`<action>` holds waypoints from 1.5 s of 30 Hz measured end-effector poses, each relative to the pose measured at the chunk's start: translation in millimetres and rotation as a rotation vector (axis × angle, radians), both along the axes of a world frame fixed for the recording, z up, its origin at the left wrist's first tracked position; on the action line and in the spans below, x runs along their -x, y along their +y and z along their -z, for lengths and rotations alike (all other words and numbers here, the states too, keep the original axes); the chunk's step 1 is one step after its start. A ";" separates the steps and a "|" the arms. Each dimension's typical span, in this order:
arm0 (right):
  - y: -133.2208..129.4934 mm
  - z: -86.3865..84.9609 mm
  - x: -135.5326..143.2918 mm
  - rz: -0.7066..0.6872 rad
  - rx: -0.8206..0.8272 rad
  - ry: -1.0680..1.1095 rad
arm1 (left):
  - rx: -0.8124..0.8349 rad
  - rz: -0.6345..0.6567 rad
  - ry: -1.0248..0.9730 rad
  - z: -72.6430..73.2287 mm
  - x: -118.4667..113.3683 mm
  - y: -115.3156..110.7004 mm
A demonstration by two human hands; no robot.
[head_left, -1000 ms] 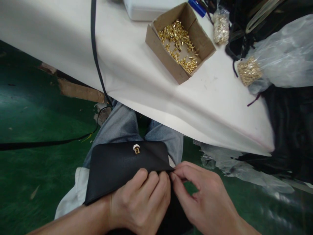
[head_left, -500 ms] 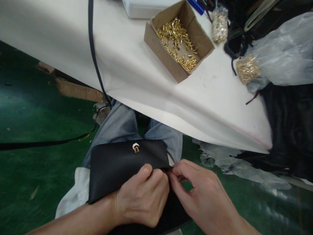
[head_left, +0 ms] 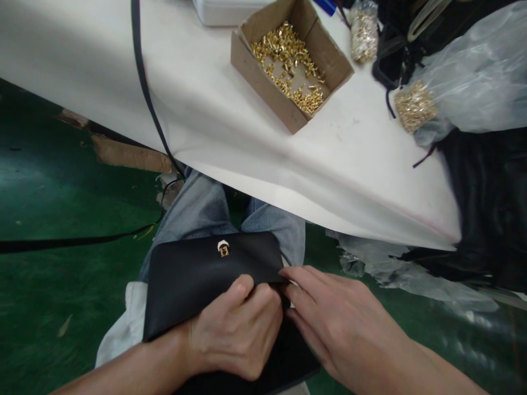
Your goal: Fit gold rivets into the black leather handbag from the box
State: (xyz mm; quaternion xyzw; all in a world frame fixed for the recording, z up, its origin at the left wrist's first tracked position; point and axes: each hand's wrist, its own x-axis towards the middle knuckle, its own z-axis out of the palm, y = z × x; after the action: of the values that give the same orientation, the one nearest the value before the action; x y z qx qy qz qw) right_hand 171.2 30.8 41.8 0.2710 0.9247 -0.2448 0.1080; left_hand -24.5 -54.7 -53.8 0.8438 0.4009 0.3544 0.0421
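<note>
A black leather bag [head_left: 185, 285] with a small gold clasp [head_left: 223, 249] lies across the person's lap. My left hand [head_left: 241, 326] is curled into a fist over the bag's lower right part, gripping its black material; its fingertips are hidden. At the bag's right edge, my right hand [head_left: 325, 312] has its fingers close together on the black edge, right beside the left knuckles. Whatever lies under the right fingertips cannot be made out.
The white-covered table [head_left: 197, 104] holds an open cardboard box [head_left: 263, 90] of gold metal pieces, plastic bags [head_left: 415, 107] of similar pieces and a white container [head_left: 230, 11]. A black strap [head_left: 144, 82] hangs over the edge. Plastic sheeting [head_left: 382, 269] lies at right.
The right hand's thumb and forefinger have gone from a pinch with a gap to fingers laid closer along the bag's edge. The left hand keeps its grip. The view has shifted slightly.
</note>
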 end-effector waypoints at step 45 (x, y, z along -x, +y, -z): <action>34.6 26.1 -18.5 -0.176 0.212 0.137 | 0.042 0.120 0.052 0.8 10.0 7.2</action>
State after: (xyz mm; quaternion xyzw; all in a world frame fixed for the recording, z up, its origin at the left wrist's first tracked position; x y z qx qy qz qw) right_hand 189.6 65.3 15.7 0.1587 0.9190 -0.3484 0.0937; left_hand -34.5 -47.5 -54.5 0.8741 0.3580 0.3207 0.0702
